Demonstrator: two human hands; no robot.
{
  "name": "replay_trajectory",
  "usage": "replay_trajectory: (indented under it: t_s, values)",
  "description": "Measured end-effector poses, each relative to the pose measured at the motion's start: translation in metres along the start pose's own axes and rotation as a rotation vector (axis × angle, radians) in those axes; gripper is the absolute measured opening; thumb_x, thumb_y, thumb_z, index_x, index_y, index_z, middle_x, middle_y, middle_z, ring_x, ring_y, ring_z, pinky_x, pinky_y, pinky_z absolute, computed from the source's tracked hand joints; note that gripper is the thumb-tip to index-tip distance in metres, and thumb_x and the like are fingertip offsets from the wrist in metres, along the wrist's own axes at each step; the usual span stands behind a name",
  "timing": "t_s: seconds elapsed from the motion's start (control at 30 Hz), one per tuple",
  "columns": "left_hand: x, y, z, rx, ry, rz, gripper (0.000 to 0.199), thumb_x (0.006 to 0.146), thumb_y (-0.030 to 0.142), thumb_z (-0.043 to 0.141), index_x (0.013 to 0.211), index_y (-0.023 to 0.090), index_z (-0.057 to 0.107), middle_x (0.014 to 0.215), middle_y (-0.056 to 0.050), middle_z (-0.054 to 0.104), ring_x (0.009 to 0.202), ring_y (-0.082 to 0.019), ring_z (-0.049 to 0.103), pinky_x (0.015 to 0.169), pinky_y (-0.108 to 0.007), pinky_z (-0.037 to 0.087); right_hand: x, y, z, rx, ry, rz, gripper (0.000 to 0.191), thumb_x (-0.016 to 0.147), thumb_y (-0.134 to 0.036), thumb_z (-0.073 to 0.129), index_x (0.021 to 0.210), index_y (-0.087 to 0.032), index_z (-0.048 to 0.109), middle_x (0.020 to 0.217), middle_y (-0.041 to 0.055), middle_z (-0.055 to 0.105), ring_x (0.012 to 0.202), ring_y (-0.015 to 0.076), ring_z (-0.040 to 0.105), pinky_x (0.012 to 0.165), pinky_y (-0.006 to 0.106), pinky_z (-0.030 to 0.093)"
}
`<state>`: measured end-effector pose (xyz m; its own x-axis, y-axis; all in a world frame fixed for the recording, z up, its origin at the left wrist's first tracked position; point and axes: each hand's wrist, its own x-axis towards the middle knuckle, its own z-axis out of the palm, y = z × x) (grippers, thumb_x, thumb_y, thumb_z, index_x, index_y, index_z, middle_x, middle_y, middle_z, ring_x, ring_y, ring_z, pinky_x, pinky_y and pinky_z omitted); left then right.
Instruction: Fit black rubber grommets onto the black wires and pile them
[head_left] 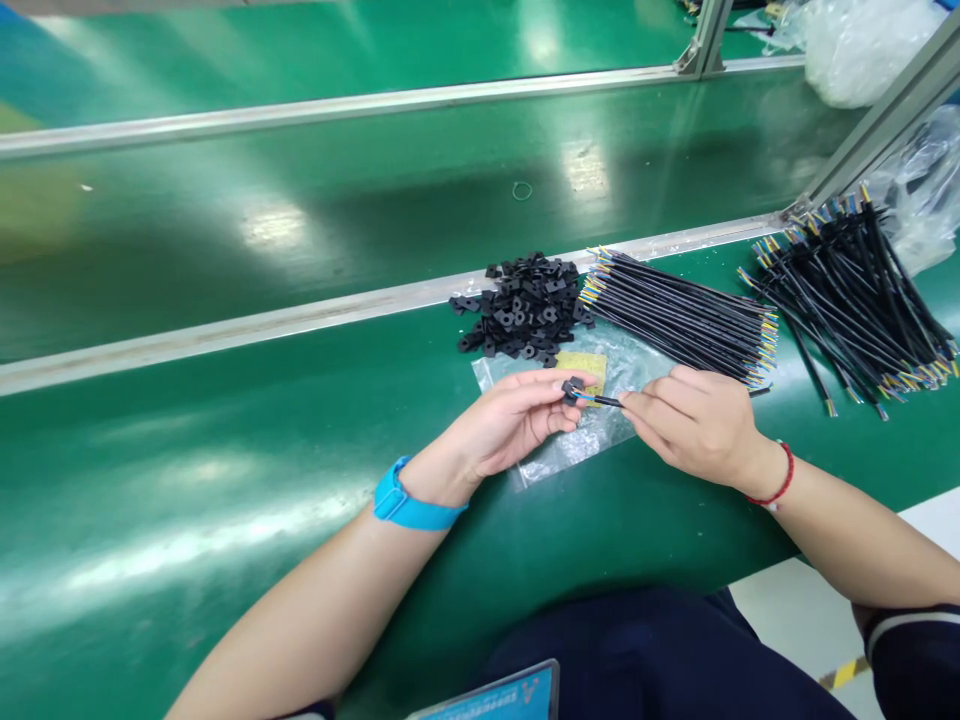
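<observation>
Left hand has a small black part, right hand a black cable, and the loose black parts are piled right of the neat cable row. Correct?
No: the head view shows the loose black parts piled left of the neat cable row. The rest stands.

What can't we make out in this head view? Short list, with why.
All in the head view:
- Where the wire ends sit in the black part: too small, partly covered by the left hand.
- Cable inside the right hand: hidden by the fingers.
- Print on the yellow slip: too small; left hand overlaps it.
- Badge: cut off by the bottom edge.
</observation>
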<state>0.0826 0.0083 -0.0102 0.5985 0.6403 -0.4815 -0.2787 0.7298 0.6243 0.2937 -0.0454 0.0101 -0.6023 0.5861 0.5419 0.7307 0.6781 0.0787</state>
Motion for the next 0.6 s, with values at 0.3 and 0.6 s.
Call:
replay_trajectory:
  t_s: [0.3, 0.6]
  values:
    - [-0.0013, -0.0033, 0.0009, 0.168, 0.052, 0.192, 0.024, 0.066, 0.022, 0.076, 0.088, 0.014, 0.074, 0.063, -0.004, 0.069, 0.055, -0.009, 0.061, 0.060, -0.018, 0.052, 0.0007, 0.0009, -0.0017, -0.017, -0.086, 0.046, 0.016, 0.089, -0.021, 0.050, 0.089, -0.018, 0.066, 0.066, -0.0002, 0.057, 0.063, 0.0124, 0.043, 0.054, 0.028, 0.032]
    - [-0.0030, -0.0077, 0.0023, 0.605, 0.157, 0.456, 0.022, 0.074, 0.025, 0.068, 0.094, 0.018, 0.073, 0.081, -0.002, 0.066, 0.065, -0.011, 0.062, 0.073, -0.026, 0.051, 0.0005, -0.0034, 0.0034, 0.074, -0.119, 0.205, 0.021, 0.090, -0.023, 0.047, 0.084, -0.017, 0.067, 0.068, 0.0013, 0.056, 0.065, 0.0125, 0.048, 0.058, 0.026, 0.034]
